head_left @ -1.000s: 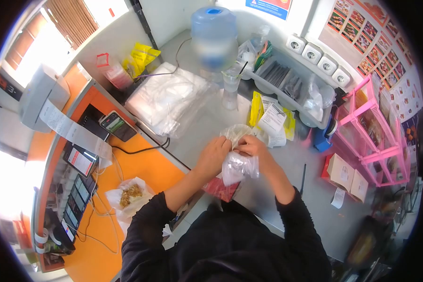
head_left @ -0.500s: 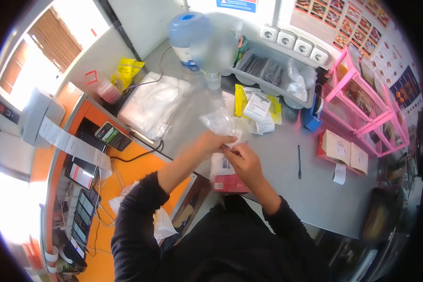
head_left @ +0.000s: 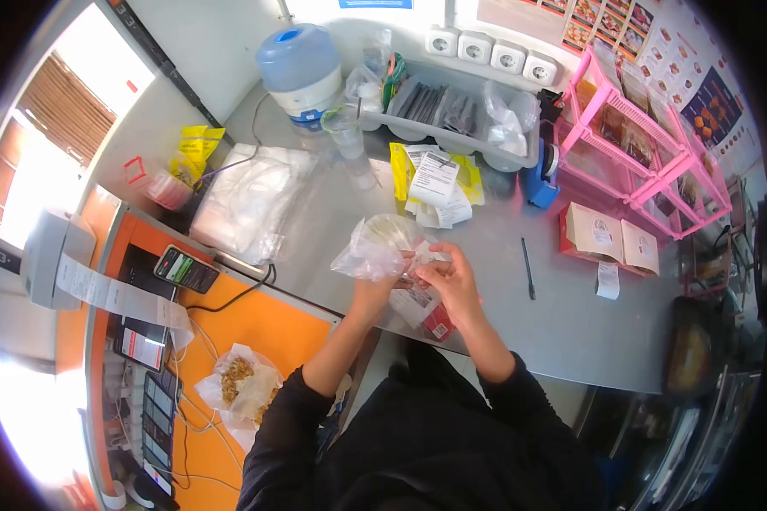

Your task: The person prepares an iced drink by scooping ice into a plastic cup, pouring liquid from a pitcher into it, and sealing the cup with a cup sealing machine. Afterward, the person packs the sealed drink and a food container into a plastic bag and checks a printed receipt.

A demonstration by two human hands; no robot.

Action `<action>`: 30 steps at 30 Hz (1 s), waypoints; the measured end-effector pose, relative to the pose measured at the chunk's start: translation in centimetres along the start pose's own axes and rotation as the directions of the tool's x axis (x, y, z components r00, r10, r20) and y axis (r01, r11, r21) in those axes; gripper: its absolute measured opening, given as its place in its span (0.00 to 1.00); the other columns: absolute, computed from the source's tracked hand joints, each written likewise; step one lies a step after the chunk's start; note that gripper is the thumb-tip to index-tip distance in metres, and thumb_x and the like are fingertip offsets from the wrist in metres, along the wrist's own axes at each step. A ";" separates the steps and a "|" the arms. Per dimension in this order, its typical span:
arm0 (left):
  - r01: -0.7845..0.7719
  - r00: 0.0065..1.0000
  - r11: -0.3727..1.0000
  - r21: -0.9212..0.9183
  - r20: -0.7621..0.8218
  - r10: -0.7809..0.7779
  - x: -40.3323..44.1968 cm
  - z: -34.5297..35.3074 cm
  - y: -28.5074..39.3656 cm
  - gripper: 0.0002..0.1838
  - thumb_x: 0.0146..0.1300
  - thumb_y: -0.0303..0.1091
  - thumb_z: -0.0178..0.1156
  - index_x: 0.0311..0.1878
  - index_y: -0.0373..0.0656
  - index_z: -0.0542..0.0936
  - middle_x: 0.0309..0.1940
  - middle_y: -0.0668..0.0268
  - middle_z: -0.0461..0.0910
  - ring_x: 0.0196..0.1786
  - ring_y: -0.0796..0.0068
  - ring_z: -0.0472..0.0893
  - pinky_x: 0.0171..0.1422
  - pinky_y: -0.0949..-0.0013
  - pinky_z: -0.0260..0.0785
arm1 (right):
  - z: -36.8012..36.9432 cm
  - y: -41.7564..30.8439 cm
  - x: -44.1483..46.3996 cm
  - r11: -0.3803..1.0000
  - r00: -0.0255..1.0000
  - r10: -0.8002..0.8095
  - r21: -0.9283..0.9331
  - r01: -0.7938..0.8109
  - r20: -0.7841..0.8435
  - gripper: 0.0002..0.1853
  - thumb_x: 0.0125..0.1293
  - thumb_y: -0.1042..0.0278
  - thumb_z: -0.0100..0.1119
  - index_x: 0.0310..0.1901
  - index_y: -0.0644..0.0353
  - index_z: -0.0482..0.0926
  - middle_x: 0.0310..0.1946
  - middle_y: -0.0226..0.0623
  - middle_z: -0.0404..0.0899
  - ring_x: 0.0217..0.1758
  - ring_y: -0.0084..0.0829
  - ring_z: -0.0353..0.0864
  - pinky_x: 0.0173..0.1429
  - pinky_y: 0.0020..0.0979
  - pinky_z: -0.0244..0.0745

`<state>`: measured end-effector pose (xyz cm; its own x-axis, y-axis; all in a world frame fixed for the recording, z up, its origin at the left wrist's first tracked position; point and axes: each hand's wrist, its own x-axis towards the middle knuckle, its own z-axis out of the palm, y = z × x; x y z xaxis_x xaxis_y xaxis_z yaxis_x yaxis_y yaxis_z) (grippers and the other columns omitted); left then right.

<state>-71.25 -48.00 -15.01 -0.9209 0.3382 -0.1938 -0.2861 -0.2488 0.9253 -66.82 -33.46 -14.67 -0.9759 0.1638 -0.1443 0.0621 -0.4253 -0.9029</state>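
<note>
Over the front edge of the grey counter, my two hands meet at a clear plastic bag [head_left: 375, 243] with something pale and round inside. My left hand [head_left: 387, 283] is closed around the gathered neck of the bag from below. The fingers of my right hand [head_left: 448, 277] are bent and pinch the plastic beside it. Just below the hands stands a red and white package [head_left: 426, 313] with a printed label, partly covered by them. Beyond the bag lie yellow packets [head_left: 399, 170] with white printed receipts [head_left: 435, 179] on top.
A stack of clear bags [head_left: 251, 200] and a tall plastic cup [head_left: 349, 140] stand left. Behind are a water bottle [head_left: 298, 64] and a grey tray [head_left: 426, 128]. To the right lie a pen [head_left: 528, 268], an open box [head_left: 596, 234] and a pink rack [head_left: 648, 183].
My view has shifted, so the counter appears further left and up. The hands stay together on the bag, which now hangs left of them. An opened food wrapper on the orange table shows more.
</note>
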 end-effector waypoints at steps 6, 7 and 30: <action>0.030 1.000 0.999 0.013 -0.003 -0.030 0.1 0.4 0.5 0.12 0.61 0.33 0.61 0.45 0.37 0.78 0.39 0.62 0.78 0.38 0.73 0.79 0.37 0.69 0.76 | -0.6 -0.3 0.6 0.998 0.996 0.047 0.039 -0.051 0.082 0.19 0.58 0.80 0.61 0.50 0.62 0.66 0.29 0.37 0.80 0.31 0.21 0.78 0.37 0.22 0.72; 0.030 1.000 0.999 0.016 -0.003 -0.030 0.1 0.4 0.5 0.12 0.61 0.33 0.61 0.45 0.37 0.77 0.39 0.63 0.78 0.38 0.72 0.79 0.37 0.69 0.76 | -0.6 -0.3 0.7 0.997 0.995 0.057 0.039 -0.060 0.082 0.20 0.58 0.80 0.61 0.51 0.62 0.66 0.29 0.37 0.81 0.32 0.21 0.78 0.37 0.22 0.72; -0.313 0.950 0.818 0.482 0.156 0.271 0.0 -1.1 0.0 0.19 0.51 0.31 0.66 0.46 0.40 0.74 0.36 0.67 0.77 0.40 0.74 0.77 0.43 0.69 0.70 | -0.5 -0.3 0.4 0.978 0.997 -0.010 -0.207 0.026 0.079 0.04 0.65 0.76 0.54 0.39 0.66 0.76 0.32 0.32 0.78 0.33 0.23 0.77 0.42 0.23 0.72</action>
<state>-71.57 -48.99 -15.33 -0.9108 0.3957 0.1176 0.1818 0.1286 0.9749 -67.13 -32.87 -14.66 -0.9900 0.0972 -0.1026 0.0783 -0.2274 -0.9706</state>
